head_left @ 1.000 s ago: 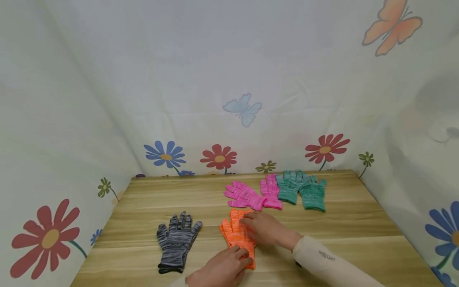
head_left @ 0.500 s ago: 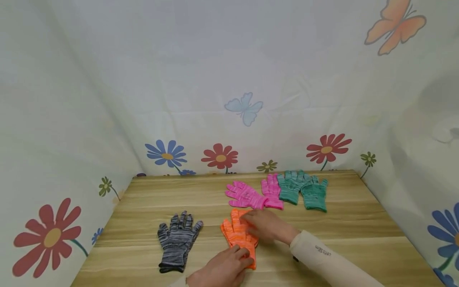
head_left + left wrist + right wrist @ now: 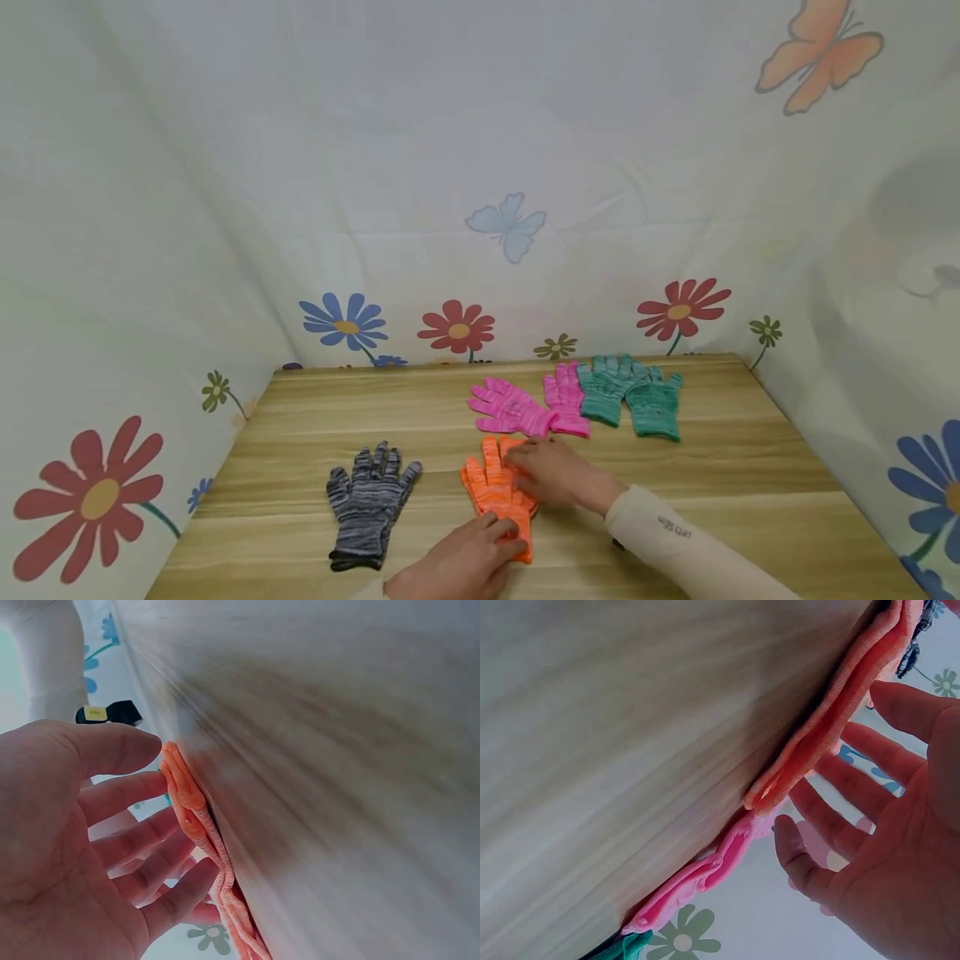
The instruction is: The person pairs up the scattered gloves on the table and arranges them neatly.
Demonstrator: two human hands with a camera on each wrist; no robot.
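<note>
A pair of orange knit gloves (image 3: 495, 479) lies stacked flat on the wooden table, fingers pointing away from me. My left hand (image 3: 467, 560) rests its fingertips at the cuff end. In the left wrist view its relaxed fingers (image 3: 142, 836) and thumb meet the edge of the orange layers. Over the upper right part of the gloves, my right hand (image 3: 558, 473) covers some of the glove fingers. The right wrist view shows that hand's fingers (image 3: 829, 817) spread loosely along the orange edge. Neither hand curls round the fabric.
Grey-black gloves (image 3: 370, 504) lie stacked to the left. Behind the orange pair are two pink gloves (image 3: 517, 408), and overlapping them at the right are two green gloves (image 3: 655, 408). A white flowered curtain (image 3: 405, 208) encloses the table's back and sides.
Between the frames the right hand shifts very slightly along the orange gloves. The left hand stays at the cuff and the gloves lie where they were.
</note>
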